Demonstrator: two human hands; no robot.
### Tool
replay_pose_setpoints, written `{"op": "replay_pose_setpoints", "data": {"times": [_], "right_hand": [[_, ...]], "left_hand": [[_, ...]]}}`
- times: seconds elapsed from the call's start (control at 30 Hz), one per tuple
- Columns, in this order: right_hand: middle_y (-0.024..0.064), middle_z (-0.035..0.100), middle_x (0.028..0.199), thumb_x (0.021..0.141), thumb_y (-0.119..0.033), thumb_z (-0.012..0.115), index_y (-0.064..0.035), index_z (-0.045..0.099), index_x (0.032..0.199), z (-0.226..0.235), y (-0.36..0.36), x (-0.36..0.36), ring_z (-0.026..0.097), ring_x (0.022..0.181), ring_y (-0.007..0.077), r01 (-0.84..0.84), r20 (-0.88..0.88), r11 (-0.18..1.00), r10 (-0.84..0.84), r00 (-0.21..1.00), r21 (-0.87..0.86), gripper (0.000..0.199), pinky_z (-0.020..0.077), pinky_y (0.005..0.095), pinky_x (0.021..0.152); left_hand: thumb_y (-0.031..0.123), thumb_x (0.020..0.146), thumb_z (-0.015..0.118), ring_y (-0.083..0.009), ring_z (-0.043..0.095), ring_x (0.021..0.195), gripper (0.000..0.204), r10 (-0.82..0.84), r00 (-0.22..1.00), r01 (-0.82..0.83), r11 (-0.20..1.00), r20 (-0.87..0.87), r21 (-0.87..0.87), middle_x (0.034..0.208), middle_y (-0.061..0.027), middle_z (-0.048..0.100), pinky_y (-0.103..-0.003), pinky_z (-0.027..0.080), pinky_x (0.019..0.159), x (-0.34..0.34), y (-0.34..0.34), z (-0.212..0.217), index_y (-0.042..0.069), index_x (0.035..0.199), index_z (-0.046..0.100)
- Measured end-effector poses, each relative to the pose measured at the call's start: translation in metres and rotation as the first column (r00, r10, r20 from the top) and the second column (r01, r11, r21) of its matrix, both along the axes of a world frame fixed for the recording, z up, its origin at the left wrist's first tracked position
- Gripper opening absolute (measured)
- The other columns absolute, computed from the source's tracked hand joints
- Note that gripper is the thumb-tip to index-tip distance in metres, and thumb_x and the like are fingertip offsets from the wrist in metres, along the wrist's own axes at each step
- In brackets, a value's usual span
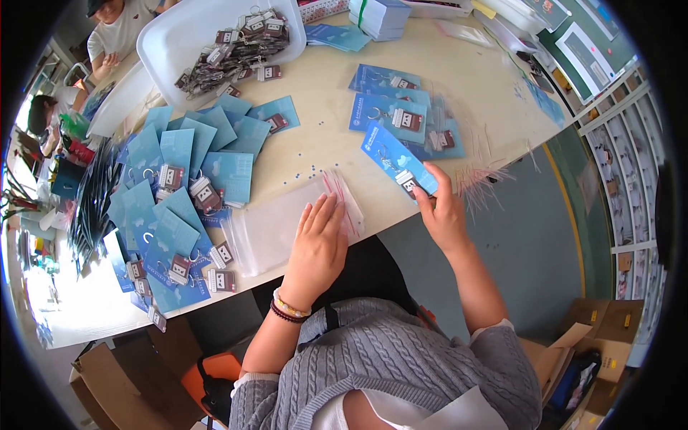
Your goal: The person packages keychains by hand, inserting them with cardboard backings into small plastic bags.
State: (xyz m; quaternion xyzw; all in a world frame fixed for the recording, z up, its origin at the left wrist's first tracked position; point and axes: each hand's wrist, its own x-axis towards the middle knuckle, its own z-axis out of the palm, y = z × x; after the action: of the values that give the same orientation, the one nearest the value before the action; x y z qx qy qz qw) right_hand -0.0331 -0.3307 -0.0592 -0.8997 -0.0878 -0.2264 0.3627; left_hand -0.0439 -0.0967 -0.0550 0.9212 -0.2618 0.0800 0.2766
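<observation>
My left hand [319,240] lies flat, fingers stretched, on a stack of clear zip bags [269,226] with red seal lines at the table's front edge. Held between the thumb and fingers of my right hand [444,215] is a blue backing card [383,152], tilted above the table edge. A keychain [407,180] with a small brown-and-white charm is on that card. Just beyond it lie more carded keychains [405,120], some seemingly in clear bags. To the left, many blue cards [175,147] with keychains are spread in a loose heap.
A white bin [154,50] of loose keychains stands at the far left, beside stacked blue cards [380,20]. Red-and-clear strips [481,179] overhang the right table edge. Cardboard boxes [129,373] are on the floor. Two other people [118,32] are at the far left.
</observation>
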Motion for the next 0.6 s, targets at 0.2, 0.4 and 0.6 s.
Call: {"op": "replay_pose_setpoints", "data": {"times": [0.2,0.4,0.6], "right_hand": [[0.015,0.061,0.095,0.089,-0.011,0.052,-0.0034,0.029,0.127,0.019,0.015,-0.021,0.064,0.064,0.0201,0.003,-0.213,0.734,0.193,0.958,0.679,0.045,0.0521,0.0254,0.049],[0.0147,0.061,0.09,0.09,-0.014,0.05,-0.0048,0.025,0.127,0.035,0.043,-0.046,0.063,0.058,0.0206,0.137,-0.364,0.487,0.412,0.835,0.863,0.046,0.0528,0.0273,0.042],[0.0121,0.06,0.084,0.091,-0.011,0.049,-0.0043,0.025,0.126,0.03,0.039,-0.055,0.057,0.047,0.0138,0.064,-0.378,0.485,0.585,0.718,0.872,0.043,0.0446,0.0213,0.039]], "left_hand": [[0.012,0.092,0.042,-0.0361,0.047,0.115,0.03,0.096,0.978,-0.171,0.873,-0.183,-0.457,0.12,-0.0216,0.052,-0.043,0.031,0.102,0.0,0.003,0.0,-0.006,0.114,0.053],[0.014,0.094,0.038,-0.0351,0.045,0.118,0.033,0.154,0.979,-0.2,0.851,-0.132,-0.485,0.124,-0.0198,0.049,-0.043,0.03,0.102,-0.002,0.0,0.001,-0.005,0.119,0.05],[0.008,0.089,0.041,-0.0327,0.038,0.124,0.037,0.132,0.99,-0.113,0.953,0.05,-0.28,0.132,-0.0187,0.043,-0.043,0.024,0.106,-0.004,-0.002,0.001,-0.003,0.124,0.046]]}}
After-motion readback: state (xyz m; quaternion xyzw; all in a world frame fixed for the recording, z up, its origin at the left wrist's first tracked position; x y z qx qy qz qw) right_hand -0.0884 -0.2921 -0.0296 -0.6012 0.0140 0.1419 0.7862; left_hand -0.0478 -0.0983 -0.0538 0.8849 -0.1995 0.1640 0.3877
